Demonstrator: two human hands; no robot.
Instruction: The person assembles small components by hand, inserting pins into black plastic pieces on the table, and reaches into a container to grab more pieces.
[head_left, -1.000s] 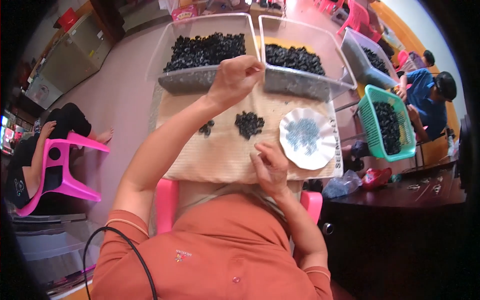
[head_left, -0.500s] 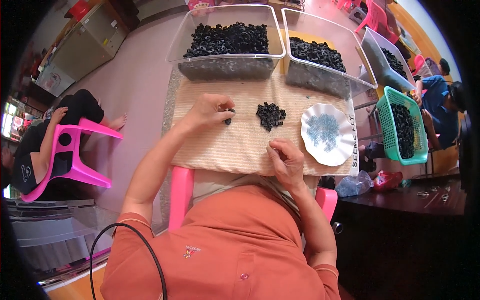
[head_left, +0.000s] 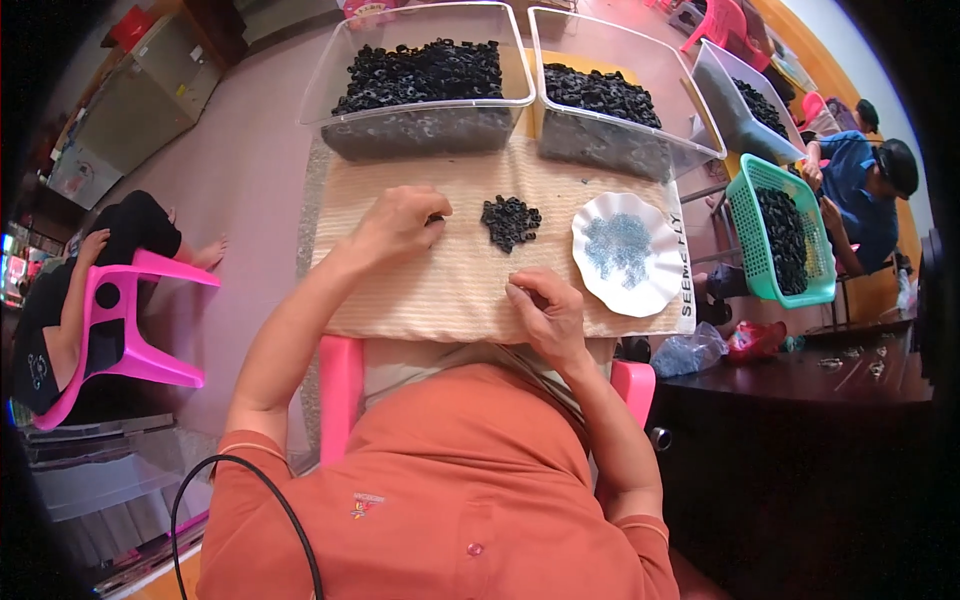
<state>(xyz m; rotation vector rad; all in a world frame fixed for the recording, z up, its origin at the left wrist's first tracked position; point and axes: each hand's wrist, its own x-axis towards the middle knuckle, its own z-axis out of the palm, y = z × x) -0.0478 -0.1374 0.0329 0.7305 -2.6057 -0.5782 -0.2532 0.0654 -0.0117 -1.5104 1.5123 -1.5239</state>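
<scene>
My left hand (head_left: 402, 222) hovers over the left part of the cloth-covered table (head_left: 400, 295). Its fingers are closed on a small black plastic piece (head_left: 436, 219), mostly hidden by them. Close to the table's front edge is my right hand (head_left: 549, 312), its thumb and fingers pinched together; whatever they may hold is too small to make out. Between and beyond the hands lies a small pile of black plastic pieces (head_left: 511, 223). To the right, a white scalloped plate (head_left: 650, 292) carries many tiny bluish clear bits.
Two clear bins (head_left: 420, 128) (head_left: 610, 148) of black pieces stand along the table's far edge. Further right are another clear bin (head_left: 715, 75) and a green basket (head_left: 745, 215), with a person in blue (head_left: 855, 190) beside it. Someone sits on a pink stool (head_left: 130, 335) at left.
The whole view has shifted slightly, moving the scene left. My left hand has turned over the black piece, now more covered by the fingers. My right hand stays pinched near the table edge.
</scene>
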